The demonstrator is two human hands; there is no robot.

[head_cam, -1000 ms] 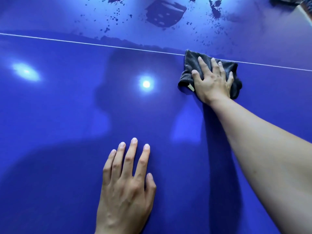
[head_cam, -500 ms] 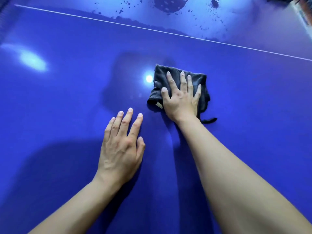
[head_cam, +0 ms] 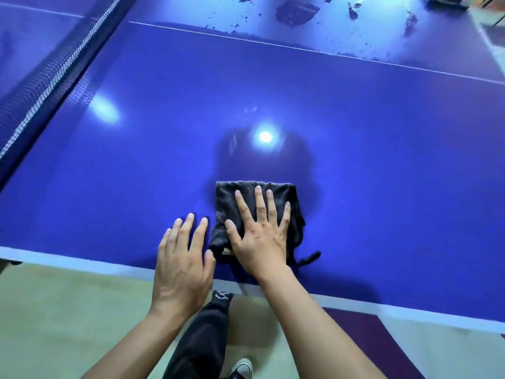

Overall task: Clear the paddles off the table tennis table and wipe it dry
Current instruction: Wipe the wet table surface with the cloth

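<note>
Dark grey cloth (head_cam: 225, 203) lies folded on the blue counter (head_cam: 355, 173), near its front edge at 6 o'clock. The right hand (head_cam: 259, 236) presses flat on the cloth, its fingers straight and spread. The left hand (head_cam: 183, 263) is just beside the cloth at its 9 o'clock, also flat with straight fingers and holding nothing. The net (head_cam: 52, 77) runs at 10 o'clock. Dark wet patches (head_cam: 295, 12) are at 12 o'clock, beyond the white line (head_cam: 273, 43).

Dark grey cloth (head_cam: 226, 199), folded roughly square, flat under the right hand (head_cam: 259, 236), just beside the left hand (head_cam: 183, 266). Loose strip pokes out by the right wrist. Blue table (head_cam: 382, 173) glossy; dark wet splotches (head_cam: 296, 12) far beyond both hands.
</note>
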